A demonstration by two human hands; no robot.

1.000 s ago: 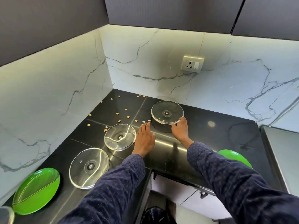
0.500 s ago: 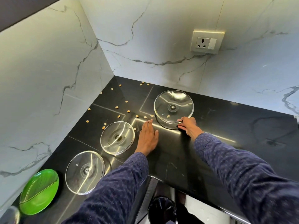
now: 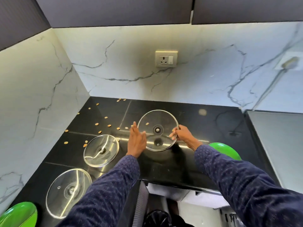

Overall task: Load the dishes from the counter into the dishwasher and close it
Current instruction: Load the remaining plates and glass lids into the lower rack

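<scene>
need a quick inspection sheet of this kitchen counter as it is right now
surface: glossy black stone counter, reflective.
job's things: three round clear glass lids; the far lid is tilted up off the counter, the middle lid and the near lid lie flat. Two green plastic plates, one front left, one by the right sleeve.
clutter: small tan seeds scattered at the back left.
grippers: right hand grips the far lid's rim; left hand open at its other edge.
cables: nothing seen.
surroundings: white marble-look wall, wall socket, black bin below.

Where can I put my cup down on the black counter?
Bare counter lies right of the held lid, behind the green plate. Also near the front edge, between the sleeves. The left side is crowded: two lids and scattered seeds.
</scene>
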